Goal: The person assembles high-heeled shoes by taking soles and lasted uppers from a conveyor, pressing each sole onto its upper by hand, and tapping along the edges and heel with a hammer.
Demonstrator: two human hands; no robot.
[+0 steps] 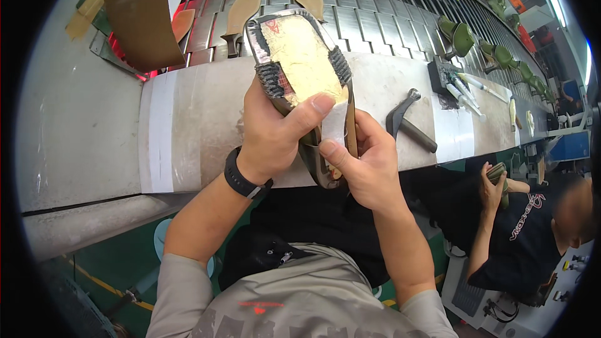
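Observation:
A half-made shoe (302,50) is held bottom up over the bench edge, toe end pointing away. Its underside has a pale yellow surface, with dark gathered material folded over both sides. My left hand (275,119) is wrapped around its left side, thumb pressed on the underside. Around the right side of the heel end closes my right hand (370,163), its thumb at the lower end of a white strip (335,124) lying there. Whether that thumb pinches the strip or only presses it, I cannot tell. Both palms' inner sides are hidden by the shoe.
On the bench (206,100) at right lies a hammer-like tool (404,116). Beyond it are syringe-like tubes (471,95) beside a black block (440,77). Tan sole-shaped pieces (243,15) stand by the roller conveyor (350,19). Green shoe forms (462,39) line the right. A co-worker (523,231) holds a green piece.

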